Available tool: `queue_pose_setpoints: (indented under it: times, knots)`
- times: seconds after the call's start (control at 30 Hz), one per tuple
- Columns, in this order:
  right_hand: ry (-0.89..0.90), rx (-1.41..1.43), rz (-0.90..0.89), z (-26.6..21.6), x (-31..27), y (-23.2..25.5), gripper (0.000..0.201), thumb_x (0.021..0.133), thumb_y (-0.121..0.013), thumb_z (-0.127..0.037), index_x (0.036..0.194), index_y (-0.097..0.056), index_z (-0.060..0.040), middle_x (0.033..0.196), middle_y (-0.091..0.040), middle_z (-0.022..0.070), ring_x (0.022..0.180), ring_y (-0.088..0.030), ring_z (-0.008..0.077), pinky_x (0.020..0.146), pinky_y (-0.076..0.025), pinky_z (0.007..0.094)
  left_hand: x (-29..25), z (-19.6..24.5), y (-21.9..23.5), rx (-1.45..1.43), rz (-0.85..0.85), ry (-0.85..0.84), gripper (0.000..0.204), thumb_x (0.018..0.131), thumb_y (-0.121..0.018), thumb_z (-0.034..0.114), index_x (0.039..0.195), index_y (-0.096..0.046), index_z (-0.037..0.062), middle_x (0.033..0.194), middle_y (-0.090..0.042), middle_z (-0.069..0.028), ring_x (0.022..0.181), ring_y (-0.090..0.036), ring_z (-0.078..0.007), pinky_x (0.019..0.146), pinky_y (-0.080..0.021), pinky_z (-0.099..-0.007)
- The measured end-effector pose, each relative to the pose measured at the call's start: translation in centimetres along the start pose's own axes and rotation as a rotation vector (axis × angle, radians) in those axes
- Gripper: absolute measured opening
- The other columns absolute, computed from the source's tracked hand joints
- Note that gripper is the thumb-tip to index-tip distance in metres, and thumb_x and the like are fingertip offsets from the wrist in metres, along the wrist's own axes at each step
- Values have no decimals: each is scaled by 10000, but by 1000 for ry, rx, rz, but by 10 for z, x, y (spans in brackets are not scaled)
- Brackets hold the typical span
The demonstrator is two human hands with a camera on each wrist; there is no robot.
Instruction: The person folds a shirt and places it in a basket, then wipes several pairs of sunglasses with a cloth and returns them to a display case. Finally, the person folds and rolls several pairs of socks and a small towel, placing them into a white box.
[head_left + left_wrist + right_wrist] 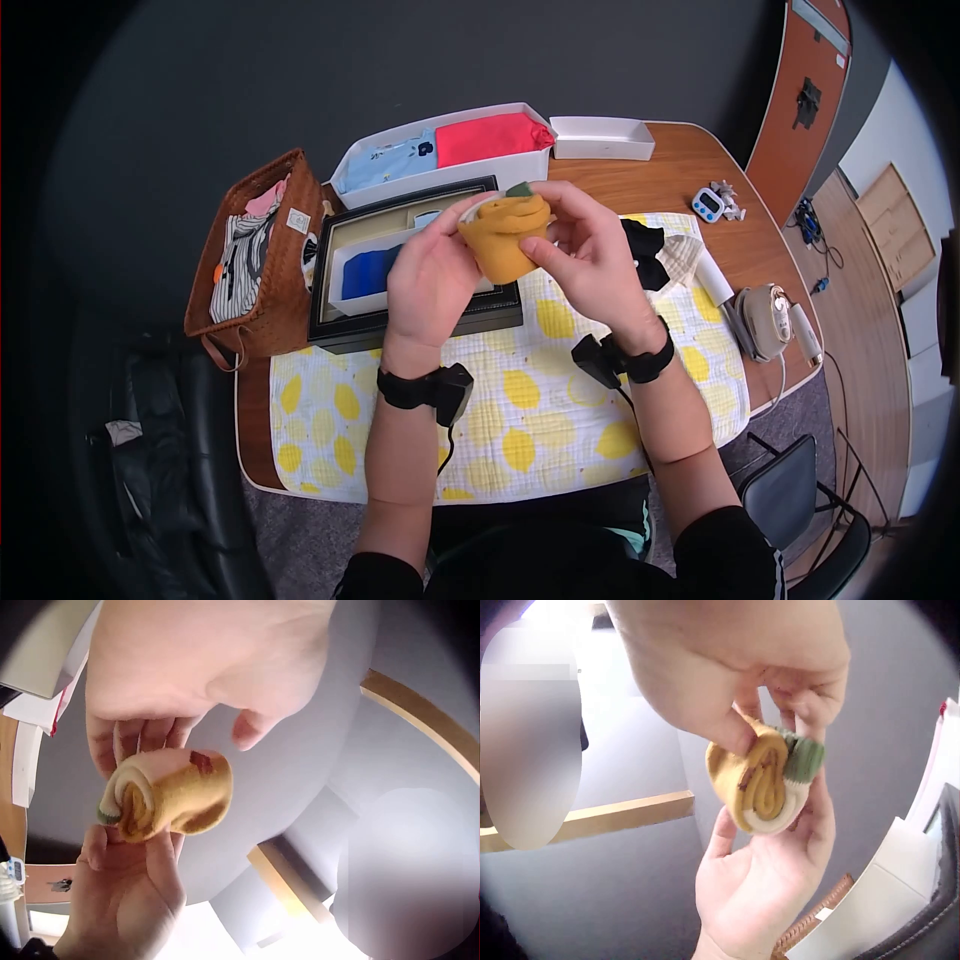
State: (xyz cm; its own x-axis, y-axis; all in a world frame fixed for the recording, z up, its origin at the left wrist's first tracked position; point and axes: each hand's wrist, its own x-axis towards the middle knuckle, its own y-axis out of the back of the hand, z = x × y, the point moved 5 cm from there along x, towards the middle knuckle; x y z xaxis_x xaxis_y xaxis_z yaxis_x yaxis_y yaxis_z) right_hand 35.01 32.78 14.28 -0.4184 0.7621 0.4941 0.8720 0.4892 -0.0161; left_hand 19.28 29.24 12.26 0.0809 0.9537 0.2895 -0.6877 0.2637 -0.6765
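A rolled yellow sock, with white and green parts, is held up in front of me between both hands. In the right wrist view its spiral end and ribbed green cuff face the camera. My right hand pinches the roll, thumb on the near side and fingers behind. My left hand cradles it from the other side, its fingers reaching behind the roll; in the left wrist view its thumb stands apart from the cloth. A small red patch shows on the roll.
Below lies a lemon-print cloth on a wooden table. Behind the left hand stands a black-edged case holding a box of blue cloth. Around it are a wicker basket, white bins, a timer and dark cloth.
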Motion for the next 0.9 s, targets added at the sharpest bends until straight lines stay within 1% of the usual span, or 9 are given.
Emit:
queue_pose_setpoints:
  times: [0.03, 0.13, 0.2, 0.43, 0.57, 0.63, 0.73, 0.83, 0.9]
  knots:
    - [-1, 1, 0, -2, 0, 3, 416, 886, -672, 60, 1289, -591, -2, 1151, -656, 37, 818, -586, 55, 691, -480, 202, 0, -1, 2, -7, 2, 63, 456, 1046, -445, 219, 1405, -490, -57, 1349, -586, -175, 1296, -544, -226, 1144, -381, -404]
    - [-70, 53, -204, -1, -2, 0, 426, 897, -669, 60, 1307, -566, 10, 1162, -661, 57, 899, -632, 71, 765, -512, 210, -2, -6, 11, 131, -41, 117, 424, 1052, -472, 202, 1403, -517, -32, 1346, -606, -133, 1220, -599, -177, 1049, -471, -348]
    - [-94, 298, -297, 1, -2, -4, 436, 906, -671, 59, 1321, -543, 17, 1174, -665, 62, 1001, -666, 103, 857, -538, 235, -4, -10, 11, 189, -75, 133, 356, 1042, -514, 168, 1346, -560, -9, 1267, -643, -79, 1113, -647, -138, 936, -531, -287]
    - [-140, 500, -432, 12, -1, 7, 448, 875, -700, 82, 1295, -568, -1, 1171, -685, 56, 1064, -665, 121, 942, -536, 270, -7, -13, 10, 277, -141, 216, 275, 997, -635, 151, 1228, -583, 12, 1165, -644, -49, 1025, -641, -125, 906, -513, -268]
    - [-136, 510, -454, 16, -1, 13, 447, 865, -708, 83, 1284, -577, -2, 1169, -685, 51, 1064, -661, 115, 950, -532, 275, -5, -8, 17, 149, -260, 106, 225, 962, -685, 127, 1141, -596, 23, 1137, -643, -69, 1045, -638, -153, 908, -517, -303]
    - [-150, 423, -362, 22, 4, 22, 438, 861, -703, 84, 1271, -578, -3, 1148, -687, 48, 1039, -668, 111, 919, -539, 262, -4, -8, 20, 26, -298, 103, 227, 947, -693, 116, 1134, -605, 21, 1157, -638, -92, 1073, -637, -175, 918, -528, -335]
    - [-149, 351, -246, 18, 7, 26, 407, 859, -669, 103, 1244, -579, 6, 1135, -684, 49, 1019, -678, 109, 893, -546, 246, -4, -5, 16, 63, -186, 5, 138, 938, -677, 47, 1061, -615, 33, 1153, -636, -104, 1060, -635, -184, 918, -526, -355]
    - [-70, 134, -56, 12, 8, 23, 355, 851, -630, 117, 1185, -599, 0, 1097, -679, 44, 935, -674, 88, 800, -554, 241, -5, 2, -1, 302, -73, -156, 123, 904, -664, -45, 1011, -652, 15, 1120, -631, -88, 1018, -636, -198, 910, -525, -351]
    - [-47, -16, 31, 10, 5, 18, 338, 835, -631, 115, 1150, -608, -4, 1065, -676, 54, 885, -671, 104, 756, -547, 256, -5, 10, -14, 817, -56, -454, 126, 825, -667, -121, 894, -703, -22, 952, -617, -42, 854, -622, -145, 828, -515, -279]
